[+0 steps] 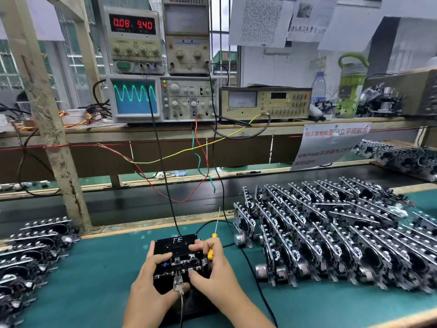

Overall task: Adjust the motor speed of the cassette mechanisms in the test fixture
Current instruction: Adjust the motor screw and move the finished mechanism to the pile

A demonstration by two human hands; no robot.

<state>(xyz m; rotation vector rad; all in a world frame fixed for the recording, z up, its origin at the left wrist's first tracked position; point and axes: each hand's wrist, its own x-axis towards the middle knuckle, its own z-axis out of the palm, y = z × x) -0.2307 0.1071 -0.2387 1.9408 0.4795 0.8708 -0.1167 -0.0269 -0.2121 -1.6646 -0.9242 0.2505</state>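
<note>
A black cassette mechanism with a test cassette marked "FE" sits in the test fixture on the green mat. My left hand grips its left side, thumb on top. My right hand rests on its right side, thumb pressing the front edge, while its fingers hold a yellow-handled screwdriver whose thin shaft points up and away. A clear clip connector with a wire sits at the front between my hands.
Rows of cassette mechanisms stand on edge to the right, more lie at the left. On the shelf, an oscilloscope shows a green sine wave and a power supply reads 0.08 and 9.40. Coloured wires hang down to the fixture.
</note>
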